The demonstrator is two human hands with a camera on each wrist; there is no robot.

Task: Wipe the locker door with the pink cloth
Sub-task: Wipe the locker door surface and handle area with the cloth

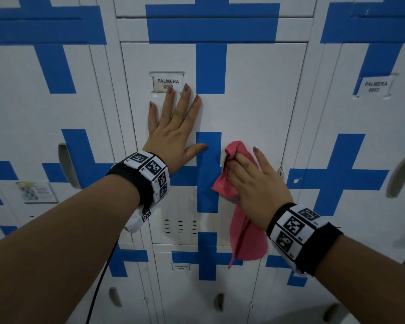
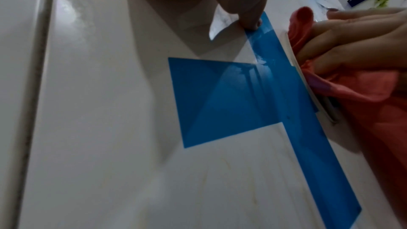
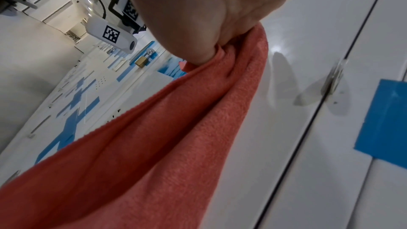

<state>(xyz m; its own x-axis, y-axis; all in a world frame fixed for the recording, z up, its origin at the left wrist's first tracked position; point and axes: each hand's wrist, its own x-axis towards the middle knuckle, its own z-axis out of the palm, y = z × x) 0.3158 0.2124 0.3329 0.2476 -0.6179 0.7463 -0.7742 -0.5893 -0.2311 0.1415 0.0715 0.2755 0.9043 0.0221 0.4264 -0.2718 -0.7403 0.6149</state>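
Observation:
The white locker door (image 1: 255,90) with blue cross stripes fills the middle of the head view. My left hand (image 1: 173,127) lies flat on it, fingers spread, fingertips reaching the name label (image 1: 167,82); its thumb (image 2: 251,18) touches the blue stripe. My right hand (image 1: 255,183) grips the bunched pink cloth (image 1: 243,230) and presses it against the door at the recessed handle (image 2: 308,84), right of the vertical blue stripe. The cloth's loose end (image 3: 154,145) hangs down below the hand.
Neighbouring lockers stand on both sides, with recessed handles (image 1: 66,164) (image 1: 400,176) and another label (image 1: 375,86). A lower locker row (image 1: 180,267) runs beneath. A hasp (image 1: 280,171) sits at the door's right edge. A brass padlock (image 3: 142,60) hangs further along the row.

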